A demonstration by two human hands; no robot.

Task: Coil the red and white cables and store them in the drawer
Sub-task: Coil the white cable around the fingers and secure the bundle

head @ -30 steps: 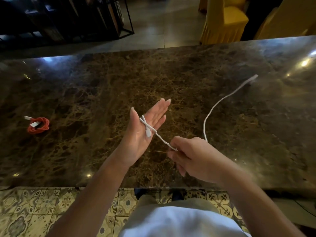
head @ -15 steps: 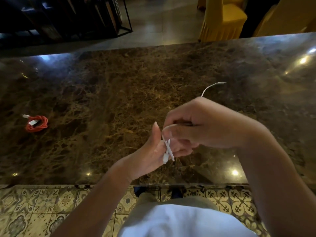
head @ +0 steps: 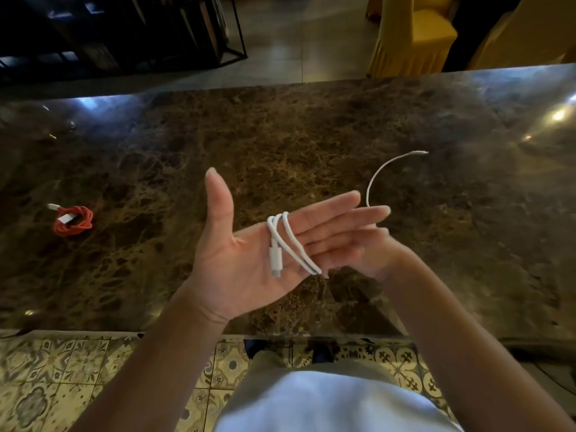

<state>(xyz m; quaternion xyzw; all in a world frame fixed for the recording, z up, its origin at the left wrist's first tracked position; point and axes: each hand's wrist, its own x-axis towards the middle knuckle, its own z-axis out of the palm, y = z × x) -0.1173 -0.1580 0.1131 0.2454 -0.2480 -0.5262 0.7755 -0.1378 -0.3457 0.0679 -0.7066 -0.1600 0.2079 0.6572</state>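
Writing: none legible on either cable or plug
White cable [head: 291,244]: one; wound in two loops round the fingers [head: 336,213] of left hand [head: 249,254], plug on the palm; tail arcing over the table [head: 311,135]
Left fingers: extended, pressed together, thumb apart
Right hand [head: 371,254]: behind left; grip cannot be told
Red cable [head: 74,221]: one; coiled, far left on table
Beyond: two yellow-covered chairs [head: 411,32]; dark shelving [head: 124,26]
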